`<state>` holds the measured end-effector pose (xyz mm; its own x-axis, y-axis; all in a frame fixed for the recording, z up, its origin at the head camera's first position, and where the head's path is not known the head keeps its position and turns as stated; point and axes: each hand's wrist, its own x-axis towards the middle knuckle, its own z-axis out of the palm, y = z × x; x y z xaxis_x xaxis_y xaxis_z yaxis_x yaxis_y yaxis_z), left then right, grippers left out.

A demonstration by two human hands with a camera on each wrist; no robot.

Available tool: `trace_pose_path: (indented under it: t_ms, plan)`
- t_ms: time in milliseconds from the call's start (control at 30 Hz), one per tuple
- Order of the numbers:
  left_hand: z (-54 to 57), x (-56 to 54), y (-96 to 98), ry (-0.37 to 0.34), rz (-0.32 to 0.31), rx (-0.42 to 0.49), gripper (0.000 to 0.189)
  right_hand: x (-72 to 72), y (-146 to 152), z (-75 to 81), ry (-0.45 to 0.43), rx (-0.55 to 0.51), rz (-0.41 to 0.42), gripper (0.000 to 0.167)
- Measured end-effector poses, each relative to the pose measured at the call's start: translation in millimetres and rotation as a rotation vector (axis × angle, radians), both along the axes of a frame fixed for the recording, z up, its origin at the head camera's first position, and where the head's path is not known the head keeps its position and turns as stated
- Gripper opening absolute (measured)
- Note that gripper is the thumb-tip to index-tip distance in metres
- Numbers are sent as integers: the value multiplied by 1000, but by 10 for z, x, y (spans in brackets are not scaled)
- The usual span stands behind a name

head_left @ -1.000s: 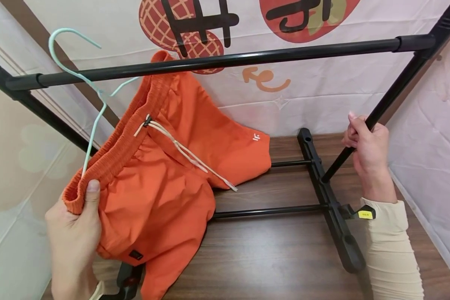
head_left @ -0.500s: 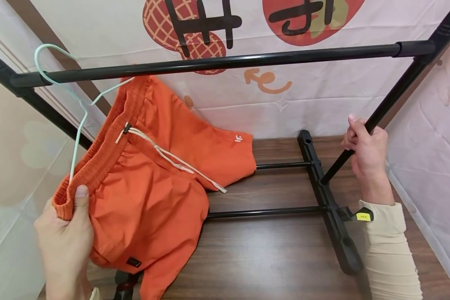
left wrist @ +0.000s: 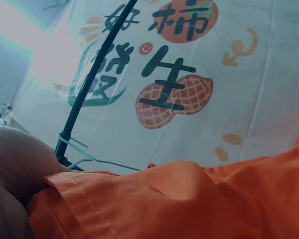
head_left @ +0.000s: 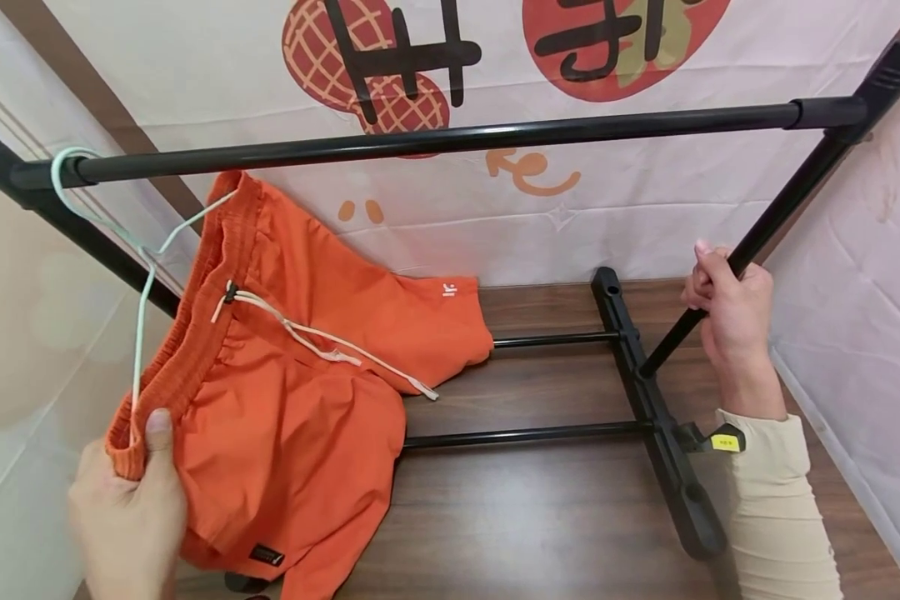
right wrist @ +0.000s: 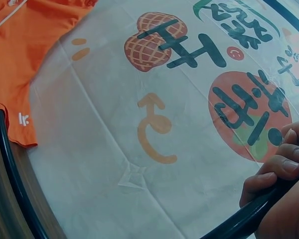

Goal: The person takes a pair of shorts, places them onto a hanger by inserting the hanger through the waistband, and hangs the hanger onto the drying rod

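Observation:
Orange shorts (head_left: 270, 400) with a pale drawstring (head_left: 300, 329) hang on a mint-green hanger (head_left: 141, 308), whose lower parts are hidden inside the waistband. At the near end of the waistband, my left hand (head_left: 131, 508) pinches the fabric, thumb in front and fingers behind. The hanger's hook crosses over the left end of the black rack's top bar (head_left: 435, 140). On the other side, my right hand (head_left: 735, 308) grips the rack's right upright (head_left: 780, 200). Curled fingers (right wrist: 276, 172) round that bar show in the right wrist view.
The rack's right foot (head_left: 660, 425) and two lower rods (head_left: 525, 436) stand on a dark wooden surface (head_left: 510, 517). A white printed sheet (head_left: 622, 217) forms the back, with more pale sheeting on both sides. The left foot is mostly covered by the shorts.
My left hand has moved left and down with the shorts and hanger. The hook has dropped from above the bar to lie close over its left end. My right hand stays on the upright.

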<state>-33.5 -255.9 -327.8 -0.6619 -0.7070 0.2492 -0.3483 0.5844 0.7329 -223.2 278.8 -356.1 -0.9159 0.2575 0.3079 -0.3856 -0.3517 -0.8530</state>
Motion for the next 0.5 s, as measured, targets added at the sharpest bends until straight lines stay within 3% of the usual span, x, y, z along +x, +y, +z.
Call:
trace_pose_path:
  t_ms: [267,367,500]
  plan:
    - [-16,-2,127,61,-47,-74,50,-18,-20,-9,23,-24,1,42]
    - [0,-4,147,41,-40,-25,52,-20,-26,-20,30,-5,17,43]
    - [20,-1,114,-38,-6,37,58,-35,-28,-29,42,14,31,43]
